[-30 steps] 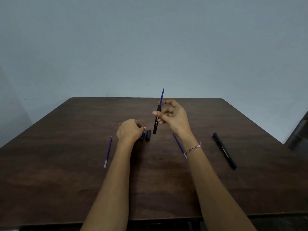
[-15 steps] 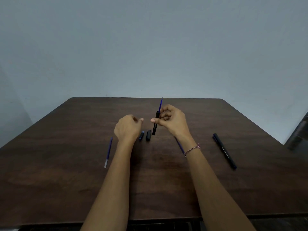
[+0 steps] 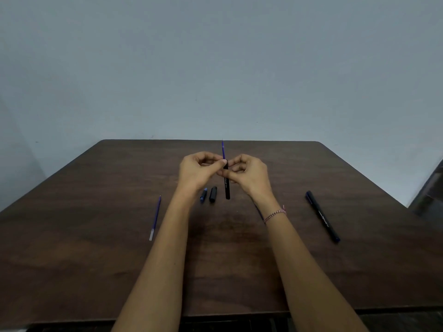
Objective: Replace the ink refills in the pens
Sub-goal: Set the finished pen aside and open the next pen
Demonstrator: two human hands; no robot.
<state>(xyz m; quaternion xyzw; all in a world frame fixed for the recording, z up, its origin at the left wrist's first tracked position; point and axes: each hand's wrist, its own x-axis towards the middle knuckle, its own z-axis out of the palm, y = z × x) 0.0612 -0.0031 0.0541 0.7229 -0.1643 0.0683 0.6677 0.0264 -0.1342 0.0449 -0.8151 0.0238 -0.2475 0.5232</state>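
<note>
My right hand (image 3: 249, 173) pinches the black barrel (image 3: 227, 186) upright over the table (image 3: 96, 248) middle. My left hand (image 3: 199, 171) pinches the blue refill (image 3: 223, 149) at its mouth. I'd push straight down, keeping it in line and never bending.

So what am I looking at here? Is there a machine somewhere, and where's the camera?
No machine here: these are a person's two bare hands, filmed by one camera worn on their head, looking down at a dark wooden table. The left hand and right hand both pinch an upright black pen barrel, with a blue refill sticking out of its top. On the table lie a loose refill at left, a small blue-tipped piece and a black cap in the middle, and a whole pen at right.
</note>
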